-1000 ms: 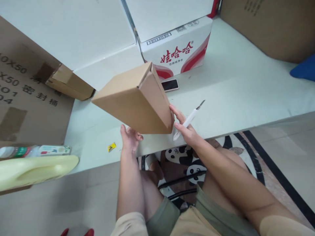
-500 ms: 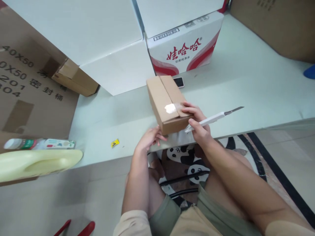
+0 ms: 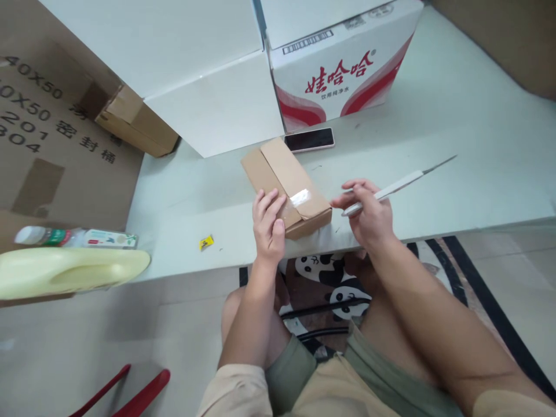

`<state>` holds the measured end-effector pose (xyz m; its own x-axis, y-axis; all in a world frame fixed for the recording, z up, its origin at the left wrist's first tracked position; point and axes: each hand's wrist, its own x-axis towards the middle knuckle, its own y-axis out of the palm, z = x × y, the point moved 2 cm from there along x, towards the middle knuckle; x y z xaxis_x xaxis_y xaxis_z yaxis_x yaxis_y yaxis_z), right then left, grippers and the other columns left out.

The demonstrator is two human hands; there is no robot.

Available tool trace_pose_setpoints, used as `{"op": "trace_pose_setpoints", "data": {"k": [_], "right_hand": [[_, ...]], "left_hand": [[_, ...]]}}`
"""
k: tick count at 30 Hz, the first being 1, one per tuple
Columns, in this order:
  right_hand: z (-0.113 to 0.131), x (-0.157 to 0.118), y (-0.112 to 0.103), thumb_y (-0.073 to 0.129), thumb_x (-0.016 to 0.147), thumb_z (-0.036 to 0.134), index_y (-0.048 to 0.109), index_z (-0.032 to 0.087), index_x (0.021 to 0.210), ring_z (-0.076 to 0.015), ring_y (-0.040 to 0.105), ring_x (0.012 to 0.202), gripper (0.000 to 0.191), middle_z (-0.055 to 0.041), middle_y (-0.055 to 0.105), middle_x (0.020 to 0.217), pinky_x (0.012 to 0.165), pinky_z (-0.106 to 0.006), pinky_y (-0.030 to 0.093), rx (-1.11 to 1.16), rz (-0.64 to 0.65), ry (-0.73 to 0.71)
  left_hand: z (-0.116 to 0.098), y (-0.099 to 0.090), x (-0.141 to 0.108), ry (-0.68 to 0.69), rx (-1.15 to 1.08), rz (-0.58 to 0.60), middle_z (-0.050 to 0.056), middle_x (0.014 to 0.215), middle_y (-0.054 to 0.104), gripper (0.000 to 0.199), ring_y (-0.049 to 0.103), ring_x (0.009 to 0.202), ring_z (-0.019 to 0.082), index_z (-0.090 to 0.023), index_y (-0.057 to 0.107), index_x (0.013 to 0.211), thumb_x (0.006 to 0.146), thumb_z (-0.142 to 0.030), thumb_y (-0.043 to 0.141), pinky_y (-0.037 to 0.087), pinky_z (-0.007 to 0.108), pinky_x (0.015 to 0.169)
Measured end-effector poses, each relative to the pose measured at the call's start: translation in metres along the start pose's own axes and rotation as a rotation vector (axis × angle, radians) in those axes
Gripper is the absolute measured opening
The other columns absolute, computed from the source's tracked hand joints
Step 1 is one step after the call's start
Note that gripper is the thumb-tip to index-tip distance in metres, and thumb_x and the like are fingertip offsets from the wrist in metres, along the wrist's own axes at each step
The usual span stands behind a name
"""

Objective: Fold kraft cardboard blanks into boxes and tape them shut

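Note:
A small brown cardboard box [image 3: 292, 168] with clear tape across its flaps lies on the pale table [image 3: 456, 191], near the front edge. My left hand [image 3: 269, 226] rests on the box's left side, fingers on top and thumb at the near end. Just right of the box, my right hand [image 3: 369, 214] is closed around a white-handled knife [image 3: 402, 183]. The thin blade points away to the upper right. Behind the box lies a phone [image 3: 309, 139], dark screen up.
White cartons [image 3: 217, 104] and a red-and-white carton [image 3: 339, 81] stand behind. Left are a large brown carton [image 3: 52, 139], a bottle [image 3: 47, 236] and a pale yellow object [image 3: 73, 269]. A yellow packet [image 3: 206, 242] lies nearer.
My left hand has moved from beneath the box's near end onto its left side. My right hand has left the box and shifted right with the knife. The box sits lower, exposing the phone.

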<state>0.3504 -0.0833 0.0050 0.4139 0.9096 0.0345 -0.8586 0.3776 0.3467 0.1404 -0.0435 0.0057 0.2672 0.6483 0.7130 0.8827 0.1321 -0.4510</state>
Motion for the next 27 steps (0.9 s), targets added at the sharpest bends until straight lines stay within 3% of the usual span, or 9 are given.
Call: {"op": "trace_pose_setpoints", "data": {"k": [1,3,7,10,13,16,19,23,27], "right_hand": [[-0.002,0.003,-0.003,0.064,0.084,0.042,0.056,0.024,0.088,-0.0116,0.055,0.046,0.020,0.0074,0.053,0.052,0.052,-0.027,0.052,0.000,-0.102,0.053],[-0.005,0.008,-0.007,0.064,0.084,0.041,0.047,0.026,0.091,-0.0075,0.035,0.036,0.024,0.0128,0.037,0.048,0.038,-0.020,0.035,-0.010,-0.201,0.120],[-0.006,0.010,-0.009,0.057,0.085,0.033,0.041,0.030,0.100,-0.0071,0.032,0.042,0.022,0.0085,0.044,0.063,0.035,-0.017,0.022,-0.037,-0.193,0.048],[-0.005,0.008,-0.011,0.057,0.083,0.030,0.050,0.031,0.106,-0.0047,0.032,0.043,0.023,0.0044,0.052,0.079,0.037,-0.020,0.025,-0.089,-0.118,-0.055],[-0.007,0.006,-0.012,0.060,0.083,0.035,0.056,0.031,0.115,-0.0071,0.046,0.053,0.032,0.0011,0.055,0.090,0.043,-0.023,0.037,-0.158,-0.047,-0.132],[-0.009,0.002,-0.012,0.068,0.081,0.042,0.055,0.032,0.125,-0.0161,0.061,0.080,0.047,-0.0015,0.059,0.098,0.064,-0.031,0.053,-0.280,0.011,-0.260],[-0.011,-0.003,-0.009,0.068,0.082,0.050,0.053,0.032,0.130,-0.0206,0.061,0.096,0.053,-0.0034,0.061,0.102,0.080,-0.038,0.055,-0.332,0.079,-0.349],[-0.017,-0.006,-0.005,0.066,0.084,0.054,0.059,0.030,0.119,-0.0195,0.061,0.092,0.043,-0.0028,0.061,0.098,0.082,-0.038,0.054,-0.391,0.080,-0.301],[-0.024,-0.007,-0.002,0.056,0.086,0.066,0.059,0.029,0.113,-0.0182,0.060,0.083,0.046,-0.0033,0.060,0.096,0.073,-0.034,0.052,-0.356,0.109,-0.266]], "left_hand": [[0.000,0.002,-0.001,0.006,-0.002,-0.010,0.009,0.138,0.062,0.042,0.045,0.143,0.025,-0.024,0.064,0.132,0.102,-0.038,0.037,0.032,0.050,0.121],[-0.001,0.005,0.000,0.019,0.008,-0.018,0.009,0.136,0.062,0.042,0.045,0.142,0.024,-0.025,0.062,0.132,0.103,-0.039,0.035,0.032,0.050,0.121],[-0.003,0.009,0.002,0.061,0.035,0.006,0.010,0.134,0.061,0.046,0.049,0.137,0.027,-0.024,0.058,0.131,0.099,-0.051,0.039,0.031,0.054,0.122],[-0.001,0.010,0.001,0.080,0.032,0.022,0.011,0.133,0.061,0.049,0.053,0.133,0.028,-0.025,0.056,0.130,0.095,-0.057,0.045,0.028,0.056,0.123],[0.003,0.007,-0.002,0.002,-0.064,0.033,0.009,0.137,0.060,0.051,0.048,0.140,0.029,-0.027,0.057,0.129,0.094,-0.062,0.046,0.027,0.057,0.123],[0.009,-0.003,-0.003,-0.209,-0.401,-0.037,0.006,0.145,0.057,0.051,0.041,0.147,0.029,-0.031,0.059,0.128,0.092,-0.066,0.046,0.036,0.052,0.120],[0.013,-0.017,0.002,-0.449,-0.734,-0.177,0.003,0.151,0.053,0.047,0.041,0.148,0.027,-0.034,0.059,0.123,0.090,-0.065,0.049,0.048,0.044,0.111],[0.014,-0.032,0.008,-0.658,-0.920,-0.234,0.000,0.152,0.052,0.040,0.040,0.149,0.026,-0.034,0.061,0.119,0.089,-0.059,0.053,0.049,0.043,0.112],[0.011,-0.035,0.009,-0.725,-1.074,-0.235,-0.002,0.150,0.053,0.035,0.040,0.149,0.025,-0.035,0.063,0.116,0.088,-0.054,0.055,0.045,0.045,0.115]]}}
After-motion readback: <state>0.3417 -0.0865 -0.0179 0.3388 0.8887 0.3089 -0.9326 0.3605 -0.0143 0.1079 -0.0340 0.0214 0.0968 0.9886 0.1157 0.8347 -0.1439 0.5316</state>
